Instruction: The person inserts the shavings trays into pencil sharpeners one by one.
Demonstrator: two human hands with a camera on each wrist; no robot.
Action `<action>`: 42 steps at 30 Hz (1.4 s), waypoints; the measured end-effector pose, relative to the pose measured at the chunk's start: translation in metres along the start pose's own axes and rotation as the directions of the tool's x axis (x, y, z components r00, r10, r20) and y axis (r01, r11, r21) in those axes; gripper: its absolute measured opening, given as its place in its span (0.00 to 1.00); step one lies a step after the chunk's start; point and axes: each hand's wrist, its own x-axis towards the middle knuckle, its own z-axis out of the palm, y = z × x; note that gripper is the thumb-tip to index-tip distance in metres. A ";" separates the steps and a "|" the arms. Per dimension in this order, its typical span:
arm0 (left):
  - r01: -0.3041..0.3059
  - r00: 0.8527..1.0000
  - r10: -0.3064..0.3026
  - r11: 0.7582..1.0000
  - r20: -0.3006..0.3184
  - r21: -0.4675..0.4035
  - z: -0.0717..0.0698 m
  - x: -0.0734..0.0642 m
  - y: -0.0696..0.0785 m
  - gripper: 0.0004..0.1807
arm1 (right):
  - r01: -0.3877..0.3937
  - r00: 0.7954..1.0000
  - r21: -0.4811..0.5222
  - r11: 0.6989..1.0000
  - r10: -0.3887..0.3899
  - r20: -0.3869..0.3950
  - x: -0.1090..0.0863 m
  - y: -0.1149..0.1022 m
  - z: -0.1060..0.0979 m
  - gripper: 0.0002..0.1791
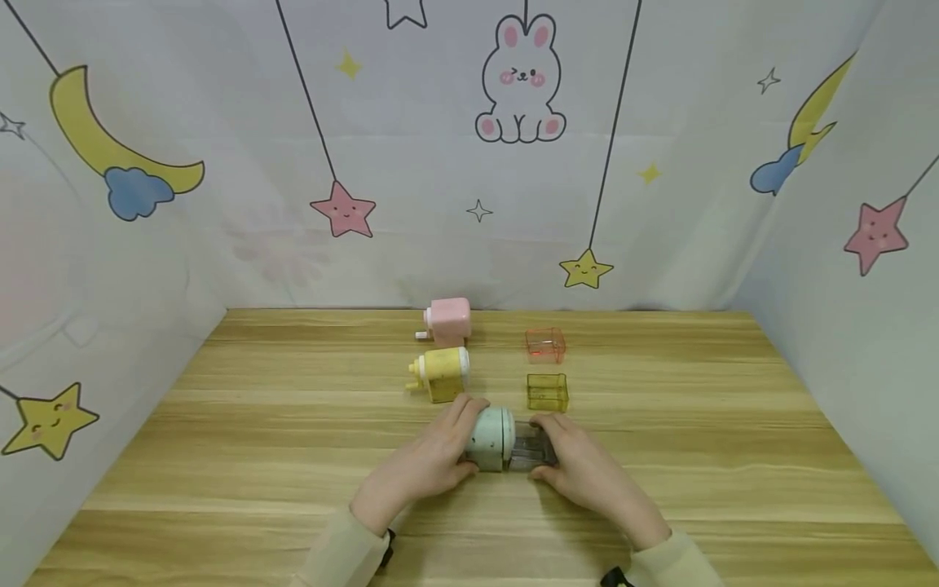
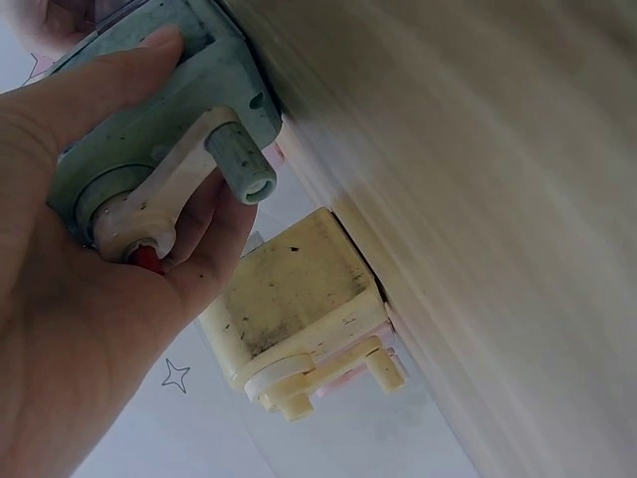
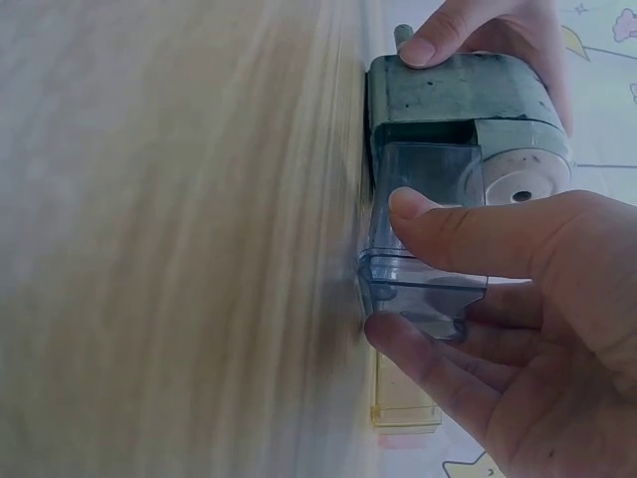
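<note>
My left hand (image 1: 438, 450) grips a green hand-crank pencil sharpener (image 1: 490, 440) on the table. In the left wrist view its crank handle (image 2: 239, 164) points into the palm side, and the thumb lies along the body. My right hand (image 1: 583, 465) holds a transparent grey shavings drawer (image 3: 428, 171) between thumb and fingers. One end of this drawer meets the opening in the sharpener's front, below the round pencil hole; most of its length sticks out.
Behind the hands stand a yellow crank sharpener (image 1: 443, 373) and a pink one (image 1: 450, 319). To their right lie a transparent yellow drawer (image 1: 547, 393) and a transparent red drawer (image 1: 544, 346). A printed cloth wall (image 1: 411, 269) borders the wooden table (image 1: 697, 408).
</note>
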 end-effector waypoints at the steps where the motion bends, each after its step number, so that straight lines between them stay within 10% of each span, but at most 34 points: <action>1: 0.001 1.000 -0.001 1.000 0.000 -0.004 0.000 0.000 0.000 0.41 | 0.004 1.000 -0.002 1.000 -0.004 -0.002 0.000 -0.001 0.000 0.36; 42: -0.007 1.000 0.007 1.000 0.004 0.008 -0.002 0.000 0.003 0.41 | 0.013 1.000 0.010 1.000 -0.013 0.006 0.012 -0.015 0.009 0.36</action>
